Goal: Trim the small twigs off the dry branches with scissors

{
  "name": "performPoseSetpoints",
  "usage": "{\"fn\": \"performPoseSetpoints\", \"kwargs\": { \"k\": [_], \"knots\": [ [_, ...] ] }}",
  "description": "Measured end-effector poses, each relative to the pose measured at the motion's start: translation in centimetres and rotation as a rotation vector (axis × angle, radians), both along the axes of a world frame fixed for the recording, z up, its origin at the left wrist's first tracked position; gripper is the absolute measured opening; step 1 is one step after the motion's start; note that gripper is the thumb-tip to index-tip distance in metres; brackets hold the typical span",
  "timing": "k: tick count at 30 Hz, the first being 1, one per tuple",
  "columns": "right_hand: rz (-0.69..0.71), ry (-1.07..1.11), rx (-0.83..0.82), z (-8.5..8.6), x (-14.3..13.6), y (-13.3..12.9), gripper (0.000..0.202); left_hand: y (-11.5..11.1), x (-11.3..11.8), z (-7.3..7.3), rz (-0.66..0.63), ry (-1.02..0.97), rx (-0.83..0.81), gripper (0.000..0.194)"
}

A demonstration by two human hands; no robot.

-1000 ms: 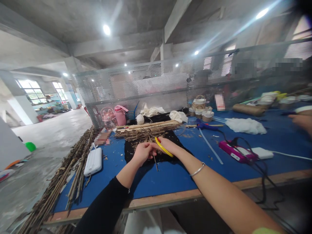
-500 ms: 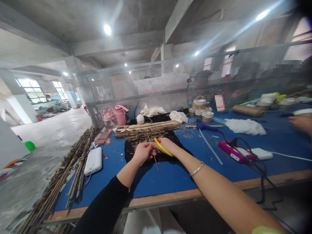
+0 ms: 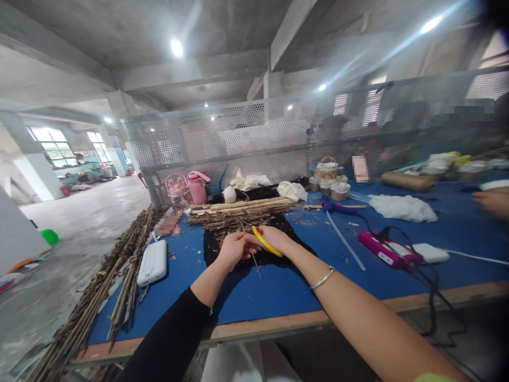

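My left hand (image 3: 234, 249) is closed around a thin brown twig (image 3: 258, 268), whose lower end sticks out toward me. Close against it, my right hand (image 3: 272, 239) grips yellow-handled pruning shears (image 3: 267, 245) with a red part near the top; their blades are mostly hidden. Both hands are over a black cloth (image 3: 296, 239) littered with small plant bits. Just beyond them, a pile of dry twigs (image 3: 226, 217) lies across the cloth's far edge.
Long dried stalks (image 3: 127, 297) line the table's left edge beside a white power bank (image 3: 153, 262). To the right are a blue glue gun (image 3: 338, 206), a magenta power strip (image 3: 387, 249) and white fabric (image 3: 401, 207). Another person's hand (image 3: 493, 201) shows at far right.
The twig has swung slightly, its lower end shifting a little right. Both hands stay nearly in place, with their grips kept.
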State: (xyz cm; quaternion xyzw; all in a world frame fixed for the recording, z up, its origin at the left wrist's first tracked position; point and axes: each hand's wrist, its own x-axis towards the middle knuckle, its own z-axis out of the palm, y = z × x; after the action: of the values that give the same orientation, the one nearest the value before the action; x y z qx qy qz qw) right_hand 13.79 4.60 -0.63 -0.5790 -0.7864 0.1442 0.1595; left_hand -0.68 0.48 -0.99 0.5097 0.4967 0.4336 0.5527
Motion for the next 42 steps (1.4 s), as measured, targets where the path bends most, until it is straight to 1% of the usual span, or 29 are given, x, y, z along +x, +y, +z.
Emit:
{"fn": "performPoseSetpoints", "kwargs": {
  "k": [4,7,11,14,22,31,36,42],
  "knots": [
    [0.042,0.026,0.02,-0.4,0.1,0.1,0.065,0.1,0.0,-0.1,-0.012,-0.021,0.001,0.015],
    [0.045,0.035,0.033,-0.7,0.0,0.1,0.068,0.0,0.0,0.0,-0.028,-0.047,-0.003,0.018],
    [0.067,0.047,0.053,-0.9,0.0,0.3,0.066,0.0,0.0,0.0,-0.046,-0.068,-0.001,0.018],
    [0.058,0.044,0.052,-0.9,-0.1,0.3,0.063,0.0,-0.1,-0.2,-0.056,-0.086,0.011,0.018],
    [0.054,0.109,0.02,-0.6,-0.4,0.0,0.053,0.0,0.0,-0.2,-0.025,-0.065,0.009,0.016],
    [0.071,0.114,0.018,-0.2,-0.5,-0.1,0.052,-0.2,-0.2,0.2,0.005,-0.082,-0.003,0.011],
    [0.112,0.186,-0.038,-0.1,-0.5,-0.2,0.051,0.1,-0.3,-0.2,-0.007,-0.075,0.007,0.01],
    [0.106,0.153,-0.044,0.1,0.2,0.0,0.052,0.1,-0.2,-0.5,-0.035,-0.043,0.002,0.012]
  ]
}}
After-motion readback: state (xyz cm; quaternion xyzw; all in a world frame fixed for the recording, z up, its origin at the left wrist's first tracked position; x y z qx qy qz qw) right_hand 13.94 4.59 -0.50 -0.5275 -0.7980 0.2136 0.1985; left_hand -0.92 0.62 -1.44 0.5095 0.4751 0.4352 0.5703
